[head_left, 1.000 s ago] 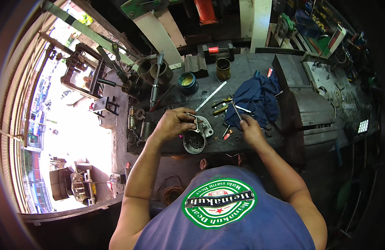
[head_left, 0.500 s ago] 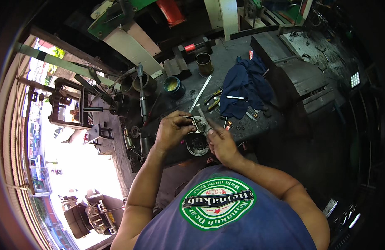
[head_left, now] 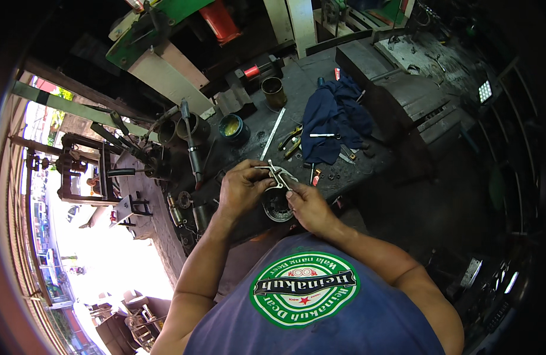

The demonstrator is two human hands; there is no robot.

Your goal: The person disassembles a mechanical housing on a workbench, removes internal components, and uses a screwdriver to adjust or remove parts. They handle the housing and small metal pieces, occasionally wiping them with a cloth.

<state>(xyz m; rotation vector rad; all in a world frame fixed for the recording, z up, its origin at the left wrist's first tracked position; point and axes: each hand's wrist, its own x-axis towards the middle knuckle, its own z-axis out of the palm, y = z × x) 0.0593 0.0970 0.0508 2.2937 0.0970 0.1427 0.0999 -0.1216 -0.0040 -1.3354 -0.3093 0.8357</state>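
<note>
While both hands meet over the front edge of the workbench (head_left: pixel 344 177), I log the risks first. Left hand (head_left: pixel 240 188) is curled, fingers closed around a small pale metal bracket (head_left: pixel 277 175), pinching its near end. Right hand (head_left: pixel 308 207) is closed too, fingertips on the bracket's lower end; whether it also holds a thin tool I cannot tell, as the detail is too small.

Risk 1: the bracket is held only by fingertips, above a round dark housing (head_left: pixel 278 206) that sits at the bench edge. My judgement is that a slip would drop it into the housing or past the edge to the floor.
Risk 2: small loose parts (head_left: pixel 316 176) lie just at 2 o'clock from the hands; a sweep of the right wrist could knock them off.
Risk 3: the housing itself sits near the edge, partly under the hands; a push toward 6 o'clock might tip it over.

Position notes: the bracket lies between the two hands, touching both, at 1 o'clock from the left hand and 11 o'clock from the right. The housing is directly beneath, at 6 o'clock from the bracket. A blue rag (head_left: pixel 335 121) lies at 1 o'clock, well apart, with a steel rule (head_left: pixel 272 134) at 12 o'clock and a green-filled tin (head_left: pixel 231 127) at 11 o'clock.
</note>
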